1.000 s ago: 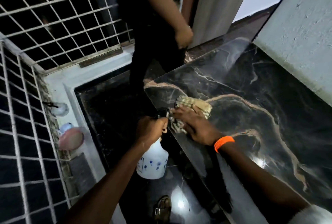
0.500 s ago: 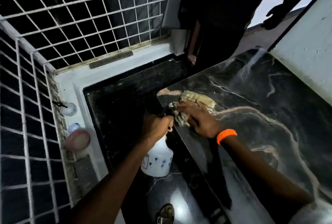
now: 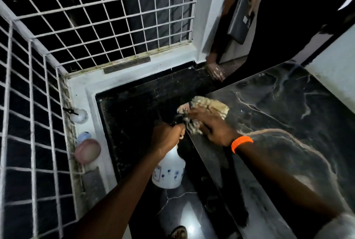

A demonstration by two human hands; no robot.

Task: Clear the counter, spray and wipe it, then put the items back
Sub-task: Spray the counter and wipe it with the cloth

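We're mid-wipe, so next we probably need to drag the cloth across the rest of the slab. Nearest, our left hand point(image 3: 166, 136) is curled tight around the neck of the spray bottle point(image 3: 169, 169), hanging just off the tabletop point(image 3: 288, 123) edge. Further out, our right hand point(image 3: 211, 125) is spread flat, pressing the cloth point(image 3: 209, 105) onto the tabletop's far corner.

head cam | steep downward look | close above counter point(image 3: 288, 123) corner
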